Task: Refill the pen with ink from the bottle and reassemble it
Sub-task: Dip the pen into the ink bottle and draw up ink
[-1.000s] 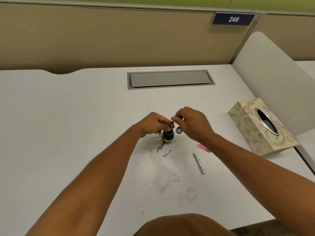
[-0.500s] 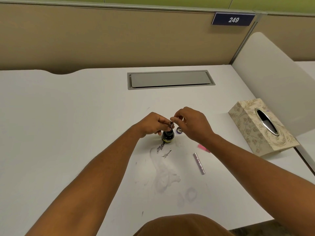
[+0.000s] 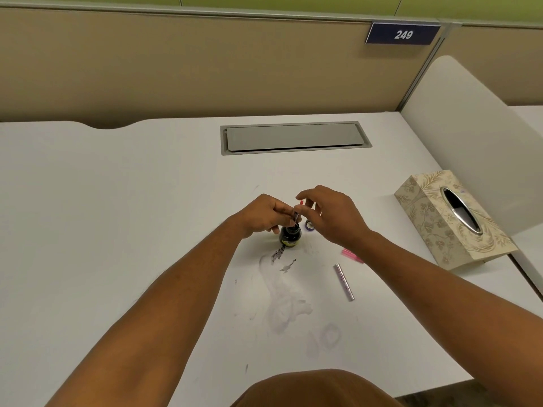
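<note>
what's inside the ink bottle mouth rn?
The pen part held by the left hand points down into the ink bottle mouth. Its tip is hidden by the dark neck; the ink level cannot be seen.

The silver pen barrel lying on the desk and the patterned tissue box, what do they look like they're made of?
Silver ridged pen barrel: probably metal or metallised plastic, since it glints with bright banded highlights. Beige floral-patterned tissue box: the matte patterned surface suggests fabric or paper covering, and the shiny oval rim looks like chrome-finished metal.

Pen part [image 3: 295,215] over ink bottle [image 3: 290,236]: mostly hidden between left hand [image 3: 261,214] and right hand [image 3: 329,214], too small to identify. Pink piece [image 3: 351,255], at 4 o'clock from bottle: partly covered by right forearm. Both forearms cut off by lower edge.
</note>
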Tool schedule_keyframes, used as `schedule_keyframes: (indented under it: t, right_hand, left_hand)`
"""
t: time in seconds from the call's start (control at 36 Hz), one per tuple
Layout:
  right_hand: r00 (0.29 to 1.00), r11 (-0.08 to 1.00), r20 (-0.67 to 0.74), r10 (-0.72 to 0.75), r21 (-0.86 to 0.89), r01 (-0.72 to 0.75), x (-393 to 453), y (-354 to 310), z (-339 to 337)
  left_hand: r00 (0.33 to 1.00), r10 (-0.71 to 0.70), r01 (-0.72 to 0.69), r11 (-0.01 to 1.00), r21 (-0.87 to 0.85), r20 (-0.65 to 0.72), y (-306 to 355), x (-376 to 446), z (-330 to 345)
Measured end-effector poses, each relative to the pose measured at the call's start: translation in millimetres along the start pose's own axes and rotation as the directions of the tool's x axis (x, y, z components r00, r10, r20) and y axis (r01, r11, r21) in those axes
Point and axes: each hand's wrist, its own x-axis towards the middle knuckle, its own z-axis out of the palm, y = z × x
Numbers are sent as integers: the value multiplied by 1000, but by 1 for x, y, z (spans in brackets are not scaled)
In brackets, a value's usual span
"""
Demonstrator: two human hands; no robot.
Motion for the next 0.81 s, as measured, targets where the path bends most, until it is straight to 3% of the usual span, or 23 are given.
schedule_keyframes:
  t: [0.28,0.61,0.81]
  right_hand:
    - [1000,1000,-1,30,-2,-30,0,0,-1]
    - [998,995,-48,-50,-90,45,-1,1,-2]
    - [999,998,16,-52,-47,52,2,-1,-6]
  left_hand:
    - [1000,-12,12,1000,5,-12,0,0,2]
    - [1000,-29,29,1000,12,9,4,0,2]
    - [999,-28,29,1000,-11,18,5,-2,2]
